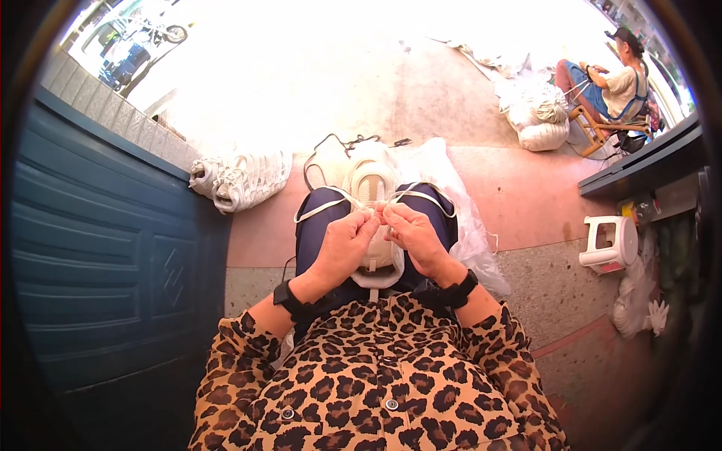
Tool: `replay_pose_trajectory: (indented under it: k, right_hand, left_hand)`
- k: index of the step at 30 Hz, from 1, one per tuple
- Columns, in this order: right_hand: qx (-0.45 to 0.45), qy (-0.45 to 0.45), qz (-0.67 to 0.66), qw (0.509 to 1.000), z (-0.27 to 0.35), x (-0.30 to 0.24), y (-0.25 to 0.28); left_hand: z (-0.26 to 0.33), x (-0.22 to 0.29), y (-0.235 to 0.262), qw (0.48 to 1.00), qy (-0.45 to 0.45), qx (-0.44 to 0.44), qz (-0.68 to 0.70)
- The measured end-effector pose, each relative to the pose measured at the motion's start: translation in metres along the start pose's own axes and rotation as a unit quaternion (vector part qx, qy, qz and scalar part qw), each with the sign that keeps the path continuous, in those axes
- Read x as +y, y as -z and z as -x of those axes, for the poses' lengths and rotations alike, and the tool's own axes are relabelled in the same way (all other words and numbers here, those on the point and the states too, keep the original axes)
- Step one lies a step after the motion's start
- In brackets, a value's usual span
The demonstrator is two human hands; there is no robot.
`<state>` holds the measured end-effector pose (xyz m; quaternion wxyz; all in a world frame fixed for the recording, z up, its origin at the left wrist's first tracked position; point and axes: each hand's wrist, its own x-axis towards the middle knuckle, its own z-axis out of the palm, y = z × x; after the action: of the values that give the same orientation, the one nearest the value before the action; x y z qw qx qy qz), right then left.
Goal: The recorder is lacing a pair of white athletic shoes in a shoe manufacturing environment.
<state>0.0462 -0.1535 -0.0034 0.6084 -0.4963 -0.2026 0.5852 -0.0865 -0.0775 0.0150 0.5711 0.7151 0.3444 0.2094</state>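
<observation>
A cream-white shoe (374,167) rests between my knees, its toe pointing away from me and its heel opening nearest my body. Over its middle, my left hand (347,244) and my right hand (415,234) meet with thumbs and forefingers pinched. Both are closed on a white shoelace (323,204), whose loose strands trail over each thigh. The short piece of lace between the fingertips is partly hidden, so I cannot tell which eyelet it is at. Each wrist wears a black band.
At the left, a bundle of white shoes (252,180) lies by a blue door (83,255). Clear plastic sheeting (470,225) and a dark cord (320,154) lie around my knees. On the right are a white stool (611,242), a white glove (658,317), white sacks (543,135) and a seated person (620,83).
</observation>
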Motion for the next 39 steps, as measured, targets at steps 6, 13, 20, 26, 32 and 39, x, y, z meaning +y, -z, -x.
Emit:
replay_pose_trajectory:
  k: [6,13,20,26,32,39]
  right_hand:
    - [-0.019,0.005,0.05,0.999,0.001,0.007,-0.009]
    - [-0.072,0.098,0.108,0.987,-0.002,0.015,-0.013]
    - [-0.091,-0.031,-0.059,0.994,-0.001,0.014,-0.011]
    - [0.042,0.064,-0.024,0.997,-0.006,-0.008,-0.007]
    - [-0.03,0.119,0.125,0.984,0.012,-0.088,-0.012]
    - [-0.144,0.415,0.225,0.869,0.082,-0.25,-0.034]
  left_hand:
    - [-0.001,0.001,0.01,0.968,0.171,-0.067,0.17]
    - [0.001,-0.016,0.019,0.889,0.233,-0.11,0.379]
    - [0.005,-0.008,0.018,0.87,0.246,-0.092,0.417]
    - [-0.036,-0.029,0.04,0.964,-0.109,0.064,-0.232]
    - [-0.084,-0.033,0.036,0.913,-0.035,-0.196,-0.356]
    - [-0.09,-0.027,0.046,0.899,-0.071,-0.28,-0.328]
